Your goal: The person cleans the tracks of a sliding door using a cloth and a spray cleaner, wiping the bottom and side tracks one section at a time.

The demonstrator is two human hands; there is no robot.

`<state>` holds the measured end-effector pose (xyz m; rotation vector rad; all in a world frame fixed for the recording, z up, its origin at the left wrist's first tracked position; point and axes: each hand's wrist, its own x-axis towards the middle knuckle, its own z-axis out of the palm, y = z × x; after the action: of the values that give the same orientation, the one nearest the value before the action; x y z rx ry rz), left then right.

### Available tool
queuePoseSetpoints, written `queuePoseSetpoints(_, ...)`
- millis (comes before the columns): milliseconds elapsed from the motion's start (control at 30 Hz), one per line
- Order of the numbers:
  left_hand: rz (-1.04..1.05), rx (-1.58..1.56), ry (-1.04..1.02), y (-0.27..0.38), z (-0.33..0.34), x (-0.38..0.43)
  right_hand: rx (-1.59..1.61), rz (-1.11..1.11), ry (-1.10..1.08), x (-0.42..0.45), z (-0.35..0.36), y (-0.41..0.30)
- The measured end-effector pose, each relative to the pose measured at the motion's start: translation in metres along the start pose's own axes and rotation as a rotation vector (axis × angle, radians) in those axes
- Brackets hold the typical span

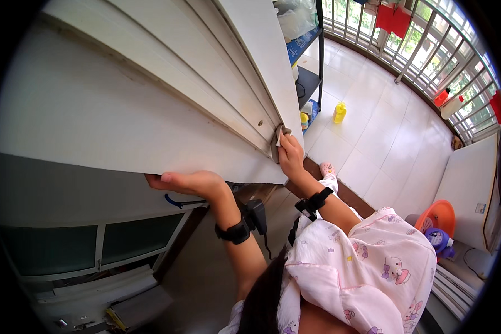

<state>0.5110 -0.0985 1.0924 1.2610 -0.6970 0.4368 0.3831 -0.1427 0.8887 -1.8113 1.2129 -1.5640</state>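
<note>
A grey-brown cloth (276, 144) with a whitish part is held in my right hand (291, 155). It presses against the end of the long channels in a white grooved frame (217, 71). Dirt darkens the frame's inner edges, and a small round screw or hole shows close to the cloth. My left hand (192, 183) lies along the lower edge of the white panel (108, 121) beside the channels. Its thumb is visible there, but most of the fingers are hidden, so its grip is unclear. Both forearms wear black straps with small devices.
A dark shelf rack (311, 81) stands beyond the panel. A yellow bottle (340, 112) is on the tiled floor (371, 125), before a railing (421, 41) hung with red items. At right are an orange basin (440, 215) and a purple bottle (437, 239). Glazed panels (137, 240) stand lower left.
</note>
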Motion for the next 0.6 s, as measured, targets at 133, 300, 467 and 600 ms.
queuePoseSetpoints(133,0.070,0.080,0.000,0.009,-0.014,0.009,0.068,-0.070,0.008,0.029,-0.007,-0.055)
queuePoseSetpoints(300,0.107,0.104,-0.006,0.010,-0.016,0.012,0.046,-0.294,0.084,0.086,-0.027,-0.110)
queuePoseSetpoints(467,0.108,0.017,0.014,0.009,-0.018,0.011,-0.058,-0.386,0.052,0.112,-0.043,-0.141)
queuePoseSetpoints(600,0.160,0.020,0.004,0.009,-0.012,0.011,-0.160,-0.321,0.012,0.053,-0.022,-0.062)
